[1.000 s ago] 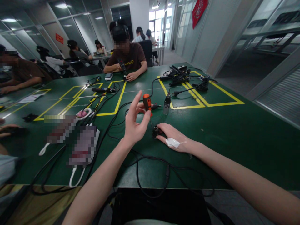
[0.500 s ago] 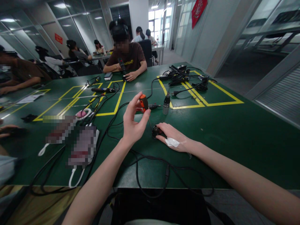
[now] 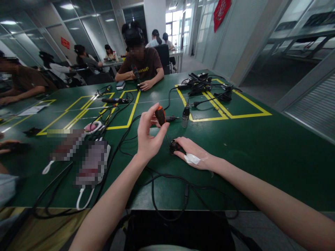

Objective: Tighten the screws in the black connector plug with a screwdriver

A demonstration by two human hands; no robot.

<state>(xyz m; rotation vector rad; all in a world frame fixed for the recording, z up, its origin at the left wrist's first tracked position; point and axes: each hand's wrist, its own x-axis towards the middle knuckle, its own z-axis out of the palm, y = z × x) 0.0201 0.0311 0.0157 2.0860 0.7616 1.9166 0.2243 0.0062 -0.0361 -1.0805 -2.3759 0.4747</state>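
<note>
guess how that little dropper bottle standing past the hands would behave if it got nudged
The dropper bottle stands upright, tall for its narrow base, so a sideways nudge would probably tip it. Its body looks round, so once down it may roll across the smooth green table. It looks small, so it is likely light and would slide easily.

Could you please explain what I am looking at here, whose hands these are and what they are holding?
This is one view from a camera worn on a person's head, looking down at their own bare hands; no machine is involved. The left hand holds a small orange-handled screwdriver upright in its fingers. The right hand rests on the green table, steadying a small black connector. Black cables lie around. Another person works opposite.
</note>
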